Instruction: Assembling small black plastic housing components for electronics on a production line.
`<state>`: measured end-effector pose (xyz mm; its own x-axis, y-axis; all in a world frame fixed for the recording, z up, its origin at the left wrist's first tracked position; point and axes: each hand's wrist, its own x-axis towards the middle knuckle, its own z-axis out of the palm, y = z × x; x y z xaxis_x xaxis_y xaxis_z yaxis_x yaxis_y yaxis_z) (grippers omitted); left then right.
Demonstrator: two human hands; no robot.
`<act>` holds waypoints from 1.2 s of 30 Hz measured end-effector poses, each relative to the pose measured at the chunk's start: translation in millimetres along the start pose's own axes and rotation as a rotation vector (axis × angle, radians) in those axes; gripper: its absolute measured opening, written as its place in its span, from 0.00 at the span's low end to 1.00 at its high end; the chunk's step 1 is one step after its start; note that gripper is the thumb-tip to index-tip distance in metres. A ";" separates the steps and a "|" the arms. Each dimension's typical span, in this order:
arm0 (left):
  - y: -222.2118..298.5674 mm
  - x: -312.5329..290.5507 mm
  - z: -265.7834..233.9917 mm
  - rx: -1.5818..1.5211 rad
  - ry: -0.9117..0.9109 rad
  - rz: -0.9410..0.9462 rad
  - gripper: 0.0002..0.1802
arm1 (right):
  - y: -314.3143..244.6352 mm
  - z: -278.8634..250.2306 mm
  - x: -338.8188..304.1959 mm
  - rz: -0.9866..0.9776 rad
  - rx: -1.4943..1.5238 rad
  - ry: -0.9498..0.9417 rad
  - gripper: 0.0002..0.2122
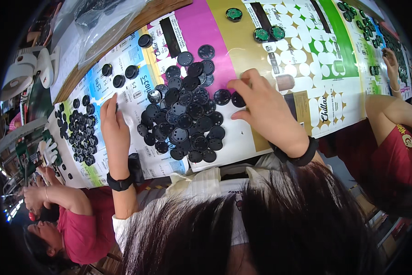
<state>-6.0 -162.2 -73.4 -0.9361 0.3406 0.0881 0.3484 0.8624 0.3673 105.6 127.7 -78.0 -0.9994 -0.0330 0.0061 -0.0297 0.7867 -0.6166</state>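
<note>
The hands (271, 109) flank piled black discs (185, 121), left extended, right curled.

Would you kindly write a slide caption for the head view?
The left hand and right hand flank a pile of black discs on printed sheets.

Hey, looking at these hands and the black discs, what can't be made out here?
In the head view:
Pile of black discs: upper discs cover lower ones, hiding the count.
Left hand: its own fingers obscure whether it grips anything.
Right hand: its back hides the palm.
Co-worker's hand, far right: too small to tell its grip.
</note>
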 end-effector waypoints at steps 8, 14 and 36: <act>85.9 41.9 9.2 0.148 -0.029 0.404 0.18 | 7.5 -9.8 -5.2 0.041 -0.157 0.027 0.11; 160.1 144.4 66.0 -0.135 -0.056 0.607 0.14 | 9.1 -12.8 6.8 0.037 -0.110 0.149 0.08; 181.0 27.9 9.8 -1.374 -0.554 0.085 0.18 | -12.3 -50.7 -1.7 0.086 0.745 0.499 0.12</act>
<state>31.4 7.1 -13.5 -0.6684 0.7388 -0.0858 -0.2136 -0.0802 0.9736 106.9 149.4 -30.5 -0.8933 0.4159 0.1705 -0.1104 0.1647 -0.9801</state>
